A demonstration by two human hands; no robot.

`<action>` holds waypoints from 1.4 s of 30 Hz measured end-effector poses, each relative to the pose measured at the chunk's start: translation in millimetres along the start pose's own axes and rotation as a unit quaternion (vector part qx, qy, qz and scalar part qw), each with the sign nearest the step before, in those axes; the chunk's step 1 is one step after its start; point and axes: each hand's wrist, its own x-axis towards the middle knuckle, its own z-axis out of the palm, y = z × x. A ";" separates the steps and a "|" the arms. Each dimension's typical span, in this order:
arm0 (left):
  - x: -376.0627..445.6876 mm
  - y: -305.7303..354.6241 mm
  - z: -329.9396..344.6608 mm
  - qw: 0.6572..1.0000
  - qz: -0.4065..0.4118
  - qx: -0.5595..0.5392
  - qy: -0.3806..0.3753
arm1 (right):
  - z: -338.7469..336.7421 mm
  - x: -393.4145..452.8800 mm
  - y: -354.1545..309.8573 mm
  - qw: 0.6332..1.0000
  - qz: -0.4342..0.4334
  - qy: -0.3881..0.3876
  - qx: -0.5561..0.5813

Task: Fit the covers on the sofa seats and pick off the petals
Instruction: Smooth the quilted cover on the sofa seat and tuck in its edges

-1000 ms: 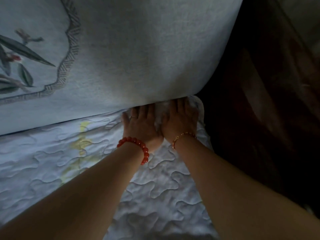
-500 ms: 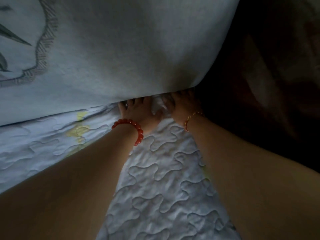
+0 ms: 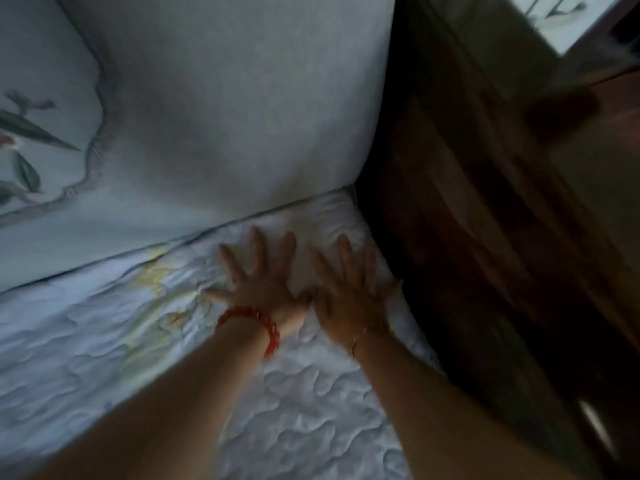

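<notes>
A white quilted seat cover with pale yellow embroidery lies over the sofa seat. My left hand, with a red bead bracelet on the wrist, rests flat on it with fingers spread. Beside it my right hand, wearing a thin gold chain, also lies flat and spread near the seat's right edge. Both hands sit just in front of the seam where the seat meets the grey-blue back cushion. Neither hand holds anything. No petals are visible.
The back cushion has a leaf and bird embroidery at the far left. A dark wooden armrest runs along the seat's right side. Beyond it at the top right lies floor and a pale patterned patch.
Both hands have come out from the gap under the back cushion, where the fingers were tucked in, and now lie flat and spread on the seat cover. The view has pulled back.
</notes>
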 end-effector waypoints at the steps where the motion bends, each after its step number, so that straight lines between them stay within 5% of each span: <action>1: 5.0 1.2 -5.0 1.000 -0.003 0.011 -0.021 | -1.8 4.8 2.9 0.999 0.006 -0.044 -0.002; 8: -33.5 14.6 4.8 0.999 0.016 0.029 0.019 | -20.5 -24.0 -8.0 0.987 0.085 -0.137 0.022; 20: -135.6 27.1 75.3 0.985 0.120 0.111 -0.050 | -18.4 -133.3 15.5 0.968 0.139 -0.208 0.026; 42: -316.4 65.5 229.5 0.971 0.189 0.143 -0.027 | 13.0 -309.3 124.1 0.967 0.180 -0.157 0.085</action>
